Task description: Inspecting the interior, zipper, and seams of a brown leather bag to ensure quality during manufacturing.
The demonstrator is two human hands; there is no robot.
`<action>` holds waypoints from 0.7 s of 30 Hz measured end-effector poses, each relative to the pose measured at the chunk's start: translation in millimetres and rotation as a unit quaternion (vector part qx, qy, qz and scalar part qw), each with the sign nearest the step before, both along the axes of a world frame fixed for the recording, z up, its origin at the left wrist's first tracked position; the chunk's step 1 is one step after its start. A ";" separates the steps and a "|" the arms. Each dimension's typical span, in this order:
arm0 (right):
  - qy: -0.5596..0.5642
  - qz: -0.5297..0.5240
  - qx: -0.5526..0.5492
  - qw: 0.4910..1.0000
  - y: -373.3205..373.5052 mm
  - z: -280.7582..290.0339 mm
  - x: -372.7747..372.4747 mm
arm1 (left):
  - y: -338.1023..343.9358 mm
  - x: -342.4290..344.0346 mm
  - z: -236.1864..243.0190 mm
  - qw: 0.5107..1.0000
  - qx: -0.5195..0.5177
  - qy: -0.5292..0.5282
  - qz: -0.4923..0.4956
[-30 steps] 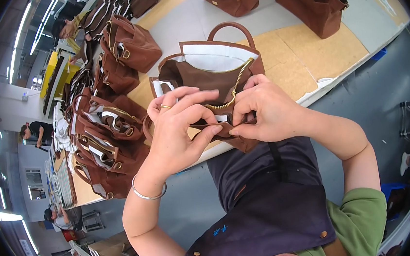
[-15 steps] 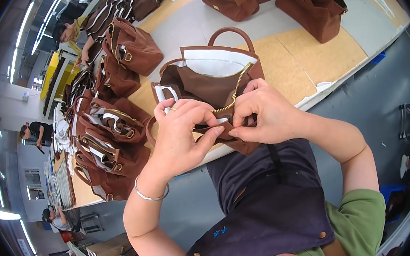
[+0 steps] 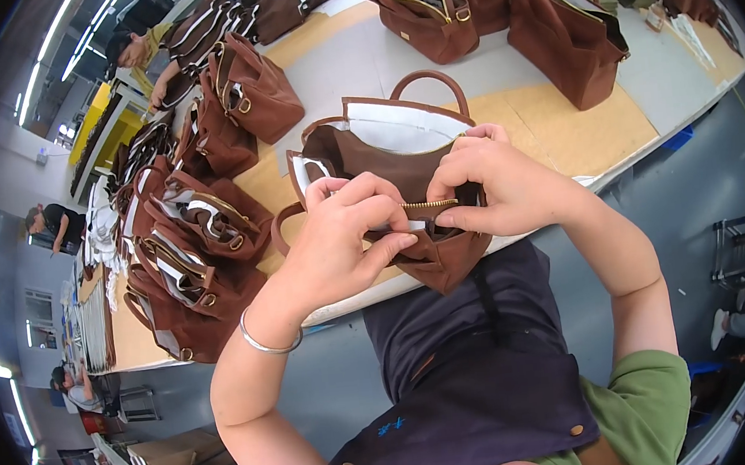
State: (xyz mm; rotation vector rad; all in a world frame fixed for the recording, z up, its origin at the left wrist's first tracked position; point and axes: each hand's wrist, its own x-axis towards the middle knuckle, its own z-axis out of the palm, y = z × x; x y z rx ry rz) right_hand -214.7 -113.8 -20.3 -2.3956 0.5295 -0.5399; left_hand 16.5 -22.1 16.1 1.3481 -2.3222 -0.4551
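A brown handbag [image 3: 451,265] with its top gaping stands at the table's near edge, in front of my body. Inside it show a dark brown lining, a white backing panel [image 3: 403,126] and a gold-toothed zipper [image 3: 430,203]. My left hand [image 3: 350,230] pinches the bag's near rim, thumb outside and fingers curled over the edge beside a small white strip. Just to its right, my right hand [image 3: 483,183] has thumb and forefinger closed on the same rim by the zipper's end. The right hand's other fingers lie curled over the bag's opening.
Several brown handbags [image 3: 203,221] crowd the table's left side, close to my left forearm. More finished-looking bags [image 3: 568,38] stand at the far right. Tan board [image 3: 550,137] covers part of the table. A co-worker [image 3: 140,58] leans over work at the far left.
My fingertips have drawn slightly apart along the rim, and my right hand has shifted up and right. The zipper by it now lies straighter. The whole view has tilted a little.
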 end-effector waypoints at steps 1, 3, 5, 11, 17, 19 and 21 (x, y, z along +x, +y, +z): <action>0.001 0.008 0.023 1.000 -0.5 1.3 0.0 | -1.2 0.0 -0.2 1.000 -0.012 0.003 -0.003; 0.002 0.012 0.020 1.000 -0.7 4.8 0.3 | -2.4 -0.6 1.2 1.000 -0.027 0.008 -0.006; 0.002 0.017 0.018 1.000 -0.8 7.2 0.8 | -2.5 -1.7 3.9 0.999 -0.031 -0.016 -0.007; 0.014 0.011 0.016 1.000 -0.2 15.4 2.5 | -4.0 -2.5 1.3 0.999 -0.049 -0.018 -0.005; 0.020 0.004 -0.033 0.999 3.4 19.8 3.8 | -3.4 -2.0 -3.3 0.996 -0.088 0.004 -0.015; 0.023 0.012 -0.038 0.999 4.9 23.3 4.8 | -3.3 -2.3 -3.7 0.997 -0.082 -0.011 -0.006; 0.027 0.013 -0.042 0.999 5.9 24.0 6.1 | -2.8 -3.0 -4.3 0.997 -0.076 -0.026 0.002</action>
